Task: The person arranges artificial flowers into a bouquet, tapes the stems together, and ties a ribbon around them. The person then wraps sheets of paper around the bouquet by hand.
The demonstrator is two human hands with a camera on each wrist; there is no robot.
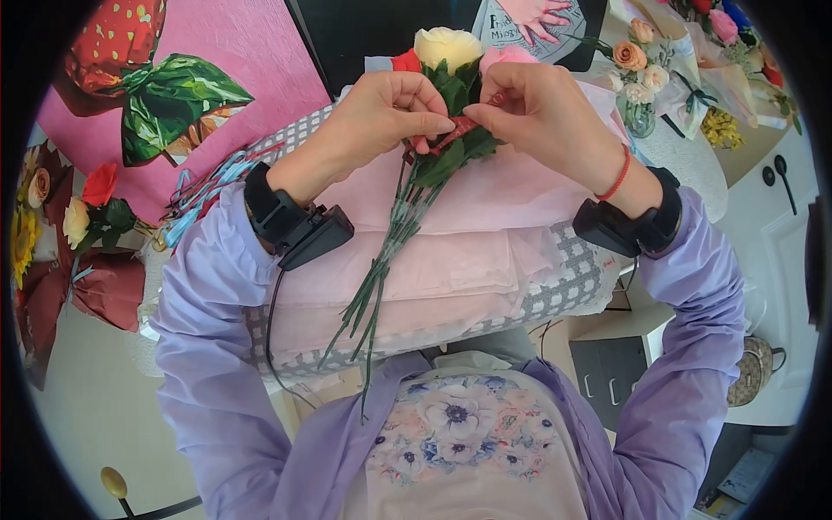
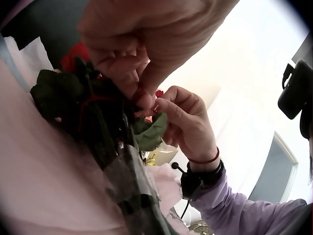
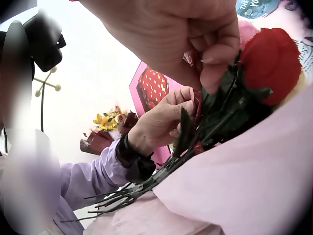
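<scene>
A bunch of roses lies on pale pink wrapping paper (image 1: 442, 269), its long green stems (image 1: 381, 269) pointing toward the person. A cream rose (image 1: 447, 48), a pink rose (image 1: 507, 55) and a red rose (image 3: 271, 66) form its head. Round the stems, just under the leaves (image 1: 446, 165), runs a red ribbon (image 1: 459, 134). Thumb and fingers of the left hand (image 1: 390, 106) pinch the ribbon on one side. On the other side the right hand (image 1: 546, 117) pinches it too, close to the left fingertips. Clear wrap (image 2: 129, 174) covers part of the stems.
Under the paper is a grey-and-white checked cloth (image 1: 572, 269). Loose ribbons (image 1: 199, 195) and a pink bag (image 1: 277, 52) are at the left. A vase of roses (image 1: 640, 117) stands at the right, near wrapped bouquets (image 1: 737, 52). Another bouquet (image 1: 78, 269) sits far left.
</scene>
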